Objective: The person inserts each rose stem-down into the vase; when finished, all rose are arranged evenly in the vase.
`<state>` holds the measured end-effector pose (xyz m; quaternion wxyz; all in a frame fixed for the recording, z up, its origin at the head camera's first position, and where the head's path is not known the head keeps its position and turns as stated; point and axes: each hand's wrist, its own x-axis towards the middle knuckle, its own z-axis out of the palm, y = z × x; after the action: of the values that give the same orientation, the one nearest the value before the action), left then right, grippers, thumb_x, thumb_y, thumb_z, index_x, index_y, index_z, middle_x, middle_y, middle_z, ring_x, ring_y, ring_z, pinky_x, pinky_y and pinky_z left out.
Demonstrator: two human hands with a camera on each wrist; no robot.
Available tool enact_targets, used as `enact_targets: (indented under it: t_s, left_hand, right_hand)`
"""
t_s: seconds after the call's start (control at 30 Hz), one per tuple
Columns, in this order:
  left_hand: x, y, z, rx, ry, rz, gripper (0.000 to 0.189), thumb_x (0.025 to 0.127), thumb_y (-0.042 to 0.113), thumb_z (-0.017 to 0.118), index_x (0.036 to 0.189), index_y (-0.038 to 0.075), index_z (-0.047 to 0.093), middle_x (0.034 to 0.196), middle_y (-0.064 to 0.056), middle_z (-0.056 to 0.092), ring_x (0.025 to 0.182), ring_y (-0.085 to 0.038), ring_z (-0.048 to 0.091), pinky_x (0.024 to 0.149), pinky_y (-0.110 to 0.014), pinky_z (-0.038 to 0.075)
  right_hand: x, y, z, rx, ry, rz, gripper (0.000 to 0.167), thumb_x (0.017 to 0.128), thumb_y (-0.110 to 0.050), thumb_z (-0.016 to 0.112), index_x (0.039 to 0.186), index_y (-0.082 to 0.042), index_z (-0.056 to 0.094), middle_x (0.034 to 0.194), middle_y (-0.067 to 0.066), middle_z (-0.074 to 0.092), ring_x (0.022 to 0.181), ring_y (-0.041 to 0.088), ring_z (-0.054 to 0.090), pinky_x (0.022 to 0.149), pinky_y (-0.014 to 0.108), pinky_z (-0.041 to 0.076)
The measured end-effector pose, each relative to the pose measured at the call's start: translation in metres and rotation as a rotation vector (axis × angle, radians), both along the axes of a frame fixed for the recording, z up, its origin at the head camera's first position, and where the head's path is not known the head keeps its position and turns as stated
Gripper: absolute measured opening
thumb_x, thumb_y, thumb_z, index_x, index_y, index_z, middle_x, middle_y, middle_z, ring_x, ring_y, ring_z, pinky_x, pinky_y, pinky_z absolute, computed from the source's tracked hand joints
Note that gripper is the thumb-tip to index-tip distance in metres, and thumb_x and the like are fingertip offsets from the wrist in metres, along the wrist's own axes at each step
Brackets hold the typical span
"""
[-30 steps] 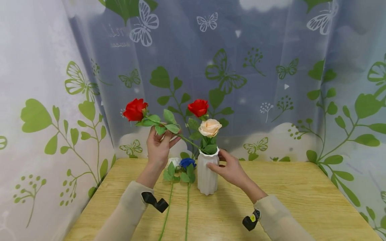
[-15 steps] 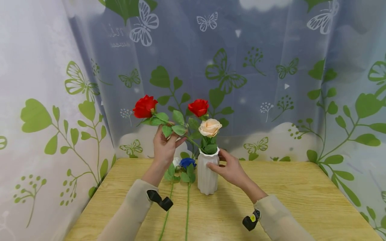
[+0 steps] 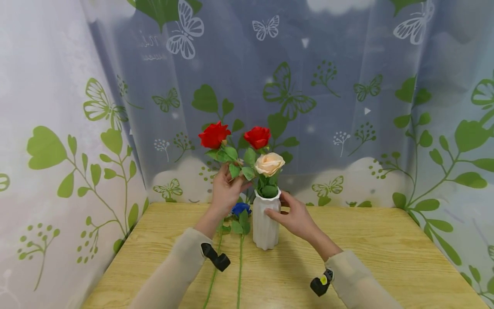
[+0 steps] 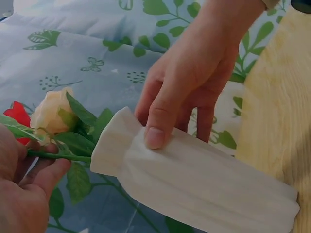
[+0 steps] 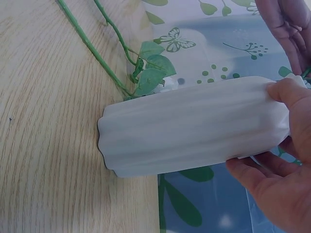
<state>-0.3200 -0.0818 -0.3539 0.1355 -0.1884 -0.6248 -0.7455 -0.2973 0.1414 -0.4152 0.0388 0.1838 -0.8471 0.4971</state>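
About half of the flower arranging looks done: the white vase (image 3: 266,225) stands upright on the bench (image 3: 359,249), with the cream rose (image 3: 269,164) and a rear red rose (image 3: 257,137) both rising from its mouth, held by neither of the hands. A third flower, the front red rose (image 3: 214,135), seems to be partway in; the left hand (image 3: 225,191) pinches its green stem (image 4: 73,158) just outside the rim, and in the left wrist view that stem runs to the mouth, though how deep it reaches is hidden by the vase wall. Its bloom leans out to the left, apart from the other two, so I judge that seating it and letting go are not yet done. The right hand (image 3: 295,214) grips the vase near the top, thumb on one side and fingers round the other, which should keep it steady. Left over are two flowers lying on the bench beside the vase: the blue rose (image 3: 241,209), plain in the head view, and a white flower (image 5: 170,83), mostly hidden, its petals just showing past the vase in the right wrist view
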Motion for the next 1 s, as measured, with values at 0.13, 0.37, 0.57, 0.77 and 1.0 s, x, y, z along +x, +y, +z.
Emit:
enact_targets:
  t_s: [0.13,0.37,0.57,0.77,1.0]
  left_hand:
    - [-0.002,0.002,0.002,-0.009,-0.009,-0.005,0.031,0.106,-0.004,0.055,0.137,-0.003,0.051,0.112,-0.011,0.073,0.113,-0.029,0.074,0.095,-0.046,0.065]
    - [-0.002,0.007,0.002,-0.043,0.023,0.018,0.025,0.105,-0.003,0.057,0.13,-0.002,0.053,0.073,0.003,0.055,0.097,-0.022,0.076,0.094,-0.051,0.064]
    - [-0.001,0.012,-0.005,-0.13,0.05,0.013,0.032,0.105,-0.005,0.053,0.137,-0.004,0.053,0.121,-0.031,0.072,0.11,-0.045,0.074,0.092,-0.052,0.065]
    - [-0.003,0.014,-0.006,-0.265,0.081,0.131,0.035,0.099,-0.003,0.056,0.134,-0.004,0.059,0.101,-0.032,0.074,0.084,-0.035,0.073,0.071,-0.027,0.059]
    - [-0.005,0.014,-0.004,-0.376,0.089,0.189,0.036,0.097,0.001,0.064,0.132,-0.005,0.061,0.104,-0.027,0.078,0.093,-0.033,0.077,0.072,-0.027,0.058]
  right_hand:
    - [0.0,-0.001,0.0,-0.007,0.008,0.002,0.074,0.097,-0.041,0.077,0.16,-0.021,0.044,0.148,0.013,0.06,0.133,0.038,0.061,0.096,0.047,0.063]
    - [0.0,-0.001,0.001,-0.013,0.018,0.003,0.073,0.097,-0.04,0.078,0.16,-0.02,0.045,0.147,0.014,0.061,0.132,0.038,0.062,0.095,0.046,0.064]
    - [0.0,-0.001,-0.001,-0.017,0.021,0.009,0.073,0.097,-0.04,0.078,0.159,-0.02,0.046,0.147,0.014,0.061,0.132,0.039,0.062,0.094,0.045,0.064]
    - [0.0,0.0,-0.002,-0.013,0.02,0.008,0.071,0.098,-0.041,0.077,0.158,-0.02,0.046,0.146,0.014,0.061,0.133,0.038,0.061,0.095,0.045,0.063]
    - [0.0,0.0,-0.001,-0.015,0.01,0.001,0.07,0.097,-0.042,0.077,0.157,-0.022,0.048,0.146,0.013,0.061,0.133,0.038,0.061,0.095,0.045,0.064]
